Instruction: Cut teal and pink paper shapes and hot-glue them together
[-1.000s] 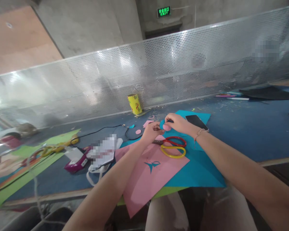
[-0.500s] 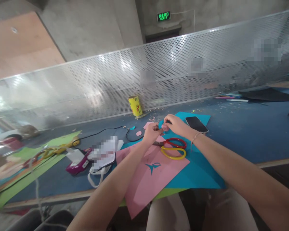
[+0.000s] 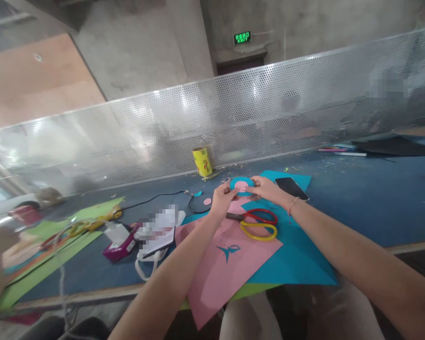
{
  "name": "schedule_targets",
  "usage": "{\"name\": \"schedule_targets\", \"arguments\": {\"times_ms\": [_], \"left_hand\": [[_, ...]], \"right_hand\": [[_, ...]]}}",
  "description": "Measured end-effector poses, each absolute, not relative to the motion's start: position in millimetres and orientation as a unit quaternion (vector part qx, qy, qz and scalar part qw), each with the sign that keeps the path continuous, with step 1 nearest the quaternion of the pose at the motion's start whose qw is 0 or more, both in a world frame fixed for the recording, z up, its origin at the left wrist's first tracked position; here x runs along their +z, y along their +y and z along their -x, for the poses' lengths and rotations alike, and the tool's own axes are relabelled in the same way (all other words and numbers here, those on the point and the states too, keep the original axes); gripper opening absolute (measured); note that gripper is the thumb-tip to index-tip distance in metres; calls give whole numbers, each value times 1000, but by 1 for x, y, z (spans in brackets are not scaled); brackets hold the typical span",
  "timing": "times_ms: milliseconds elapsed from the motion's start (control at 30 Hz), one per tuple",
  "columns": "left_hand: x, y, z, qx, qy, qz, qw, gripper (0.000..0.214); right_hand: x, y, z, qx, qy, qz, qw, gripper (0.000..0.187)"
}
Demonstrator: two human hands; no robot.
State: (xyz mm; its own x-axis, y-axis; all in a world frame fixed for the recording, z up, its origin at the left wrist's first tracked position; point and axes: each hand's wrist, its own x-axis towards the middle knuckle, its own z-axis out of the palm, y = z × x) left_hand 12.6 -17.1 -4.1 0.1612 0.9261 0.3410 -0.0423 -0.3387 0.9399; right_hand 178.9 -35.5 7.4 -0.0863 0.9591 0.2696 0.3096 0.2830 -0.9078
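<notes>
Both hands meet above the table and hold up a round teal paper disc (image 3: 242, 182) with a small pink circle in its middle. My left hand (image 3: 222, 200) pinches the disc's left edge. Pinching its right edge is my right hand (image 3: 267, 188), which wears a thin bracelet. Just below the hands lie scissors (image 3: 257, 223) with one red and one yellow handle loop, resting on a pink paper sheet (image 3: 223, 264) and a teal paper sheet (image 3: 297, 257). A small teal cut-out shape sits on the pink sheet.
A dark phone (image 3: 291, 188) lies on teal paper right of my hands. A yellow can (image 3: 202, 161) stands by the perforated metal screen (image 3: 184, 123). To the left lie a black cable (image 3: 156, 196), a magenta device (image 3: 120, 245), green paper (image 3: 49, 257) and small paper scraps.
The hands have raised the paper piece and turned it, so the teal disc with the pink circle now faces the camera. The view has shifted slightly.
</notes>
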Motion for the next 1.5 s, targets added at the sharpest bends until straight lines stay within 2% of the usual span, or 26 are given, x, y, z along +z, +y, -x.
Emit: {"name": "schedule_targets", "arguments": {"times_ms": [200, 433, 767, 967, 1233, 1367, 1500], "left_hand": [[-4, -19, -14, 553, 369, -602, 442, 49], [-5, -19, -17, 557, 364, -627, 405, 43], [-1, -23, -16, 580, 361, -597, 421, 50], [0, -23, -14, 605, 337, -559, 457, 50], [-1, -19, -13, 612, 332, -531, 482, 44], [-3, -18, -13, 605, 325, -544, 483, 29], [-3, -17, -10, 613, 327, -577, 430, 15]], "right_hand": [[11, -41, -170, 358, -645, 475, 479, 19], [14, -42, -169, 372, -624, 493, 478, 14], [18, -46, -169, 363, -609, 497, 500, 31], [13, -35, -177, 440, -589, 431, 523, 40], [14, -34, -178, 329, -614, 464, 547, 20], [20, -35, -181, 254, -628, 502, 538, 15], [18, -31, -185, 224, -642, 482, 553, 34]]}}
